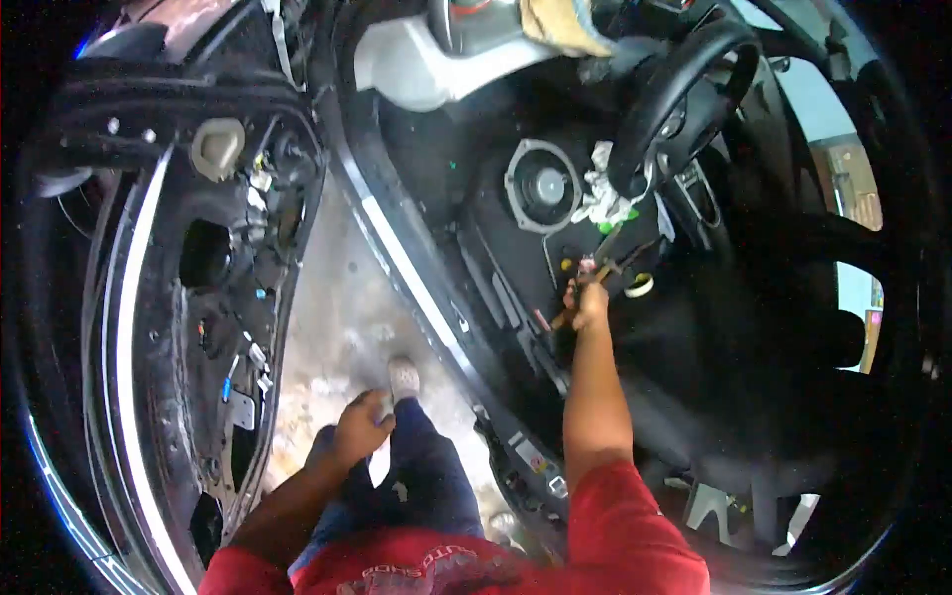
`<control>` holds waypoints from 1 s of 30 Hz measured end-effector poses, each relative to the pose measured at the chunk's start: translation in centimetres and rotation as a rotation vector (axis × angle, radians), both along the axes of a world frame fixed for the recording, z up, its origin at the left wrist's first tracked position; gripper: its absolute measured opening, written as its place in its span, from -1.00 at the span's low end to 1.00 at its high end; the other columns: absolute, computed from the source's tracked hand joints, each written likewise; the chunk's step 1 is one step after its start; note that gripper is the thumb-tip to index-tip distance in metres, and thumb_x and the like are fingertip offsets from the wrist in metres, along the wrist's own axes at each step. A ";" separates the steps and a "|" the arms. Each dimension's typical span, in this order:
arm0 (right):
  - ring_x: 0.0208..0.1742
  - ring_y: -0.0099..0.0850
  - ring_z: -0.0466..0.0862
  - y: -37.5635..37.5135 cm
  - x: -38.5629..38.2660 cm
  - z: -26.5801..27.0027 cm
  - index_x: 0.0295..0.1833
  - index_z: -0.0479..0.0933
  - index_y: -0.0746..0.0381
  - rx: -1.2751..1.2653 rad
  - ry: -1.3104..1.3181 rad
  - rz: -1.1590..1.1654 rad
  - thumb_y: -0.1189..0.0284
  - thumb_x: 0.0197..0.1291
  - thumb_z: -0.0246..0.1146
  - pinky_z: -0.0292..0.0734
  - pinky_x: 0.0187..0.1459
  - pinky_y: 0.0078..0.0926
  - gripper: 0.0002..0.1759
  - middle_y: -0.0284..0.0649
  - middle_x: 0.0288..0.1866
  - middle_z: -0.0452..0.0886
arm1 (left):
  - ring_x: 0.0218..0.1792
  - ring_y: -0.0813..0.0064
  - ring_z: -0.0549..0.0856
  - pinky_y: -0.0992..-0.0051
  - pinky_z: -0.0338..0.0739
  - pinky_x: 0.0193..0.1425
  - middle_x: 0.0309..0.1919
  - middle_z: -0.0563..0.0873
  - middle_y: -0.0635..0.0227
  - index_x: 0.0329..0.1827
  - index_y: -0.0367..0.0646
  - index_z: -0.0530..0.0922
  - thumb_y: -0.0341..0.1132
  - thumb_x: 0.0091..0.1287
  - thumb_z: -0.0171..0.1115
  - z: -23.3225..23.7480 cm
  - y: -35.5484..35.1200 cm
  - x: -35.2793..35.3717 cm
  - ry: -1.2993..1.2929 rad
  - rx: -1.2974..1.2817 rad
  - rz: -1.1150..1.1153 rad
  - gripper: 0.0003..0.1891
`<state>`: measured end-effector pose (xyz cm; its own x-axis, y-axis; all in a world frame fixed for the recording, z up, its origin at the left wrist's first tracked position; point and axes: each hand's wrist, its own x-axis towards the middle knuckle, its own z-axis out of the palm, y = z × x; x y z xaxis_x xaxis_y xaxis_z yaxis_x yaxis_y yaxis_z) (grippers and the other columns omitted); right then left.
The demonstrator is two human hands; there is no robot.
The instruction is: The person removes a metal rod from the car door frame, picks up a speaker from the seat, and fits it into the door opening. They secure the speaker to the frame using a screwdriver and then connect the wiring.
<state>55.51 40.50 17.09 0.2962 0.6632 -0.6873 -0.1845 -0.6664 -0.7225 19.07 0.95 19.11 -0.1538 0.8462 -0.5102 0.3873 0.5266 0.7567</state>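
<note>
Head view: the right hand (pixel 589 299), fingers curled, is among loose tools (pixel 613 265) inside the car (pixel 397 245) — whether it grips one, I cannot tell — near a tape roll (pixel 640 286) and a speaker (pixel 542 185). The left hand (pixel 363 428) is half-closed over the legs (pixel 428 471), contents hidden.

To the right of the frame's centre, the dark car seat (pixel 526 253) before you is carrying a round speaker (pixel 545 186). Crumpled white material (pixel 599 198) is lying beside it; below, you're seeing a thin bent rod (pixel 550 263), and farther right, a pale roll (pixel 640 286) is resting.
</note>
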 end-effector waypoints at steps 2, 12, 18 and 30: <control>-0.44 -0.44 0.56 0.4 1.7 -3.0 -0.01 0.53 0.13 -0.003 -0.085 0.164 0.32 0.43 0.23 0.50 -0.48 -0.48 -0.85 -0.27 -0.34 0.60 | -0.03 0.04 0.84 0.18 0.74 0.12 0.06 0.83 0.07 0.39 -0.08 0.59 -0.22 0.30 0.51 -0.3 0.5 1.0 -0.002 -0.151 -0.010 -0.42; -0.04 -0.16 0.82 5.4 5.4 -9.4 0.05 0.78 0.22 0.788 -1.709 1.303 0.43 0.40 0.19 0.65 0.09 -0.13 -0.72 -0.06 -0.13 0.85 | -0.08 0.23 0.84 0.18 0.74 0.03 -0.05 0.81 0.13 0.28 -0.07 0.63 -0.24 0.28 0.52 -11.2 -12.1 2.5 0.010 -0.251 -0.265 -0.51; -0.25 -0.46 0.75 7.4 1.6 -4.8 0.11 0.74 0.24 0.114 -0.650 0.799 0.50 0.42 0.18 0.61 -0.29 -0.48 -0.72 -0.29 -0.22 0.82 | -0.08 0.08 0.81 0.10 0.69 0.02 -0.17 0.80 0.03 0.29 -0.11 0.63 -0.22 0.28 0.48 -12.8 -13.0 -0.6 0.022 -0.285 -0.364 -0.49; -0.01 -0.24 0.83 7.8 2.5 -1.8 0.28 0.61 0.48 0.146 -0.130 0.544 0.67 0.43 0.21 0.81 0.06 -0.44 -0.65 -0.03 0.06 0.75 | 0.24 -0.11 0.71 0.02 0.59 0.39 0.19 0.74 -0.11 0.33 -0.15 0.64 -0.12 0.30 0.40 -18.0 -16.8 0.3 0.012 -0.325 -0.214 -0.45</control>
<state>58.01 48.35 15.28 -0.0386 0.8289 -0.5581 0.2532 -0.5321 -0.8079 19.42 -15.85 1.10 0.0006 0.6545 -0.7561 0.5223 0.6445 0.5583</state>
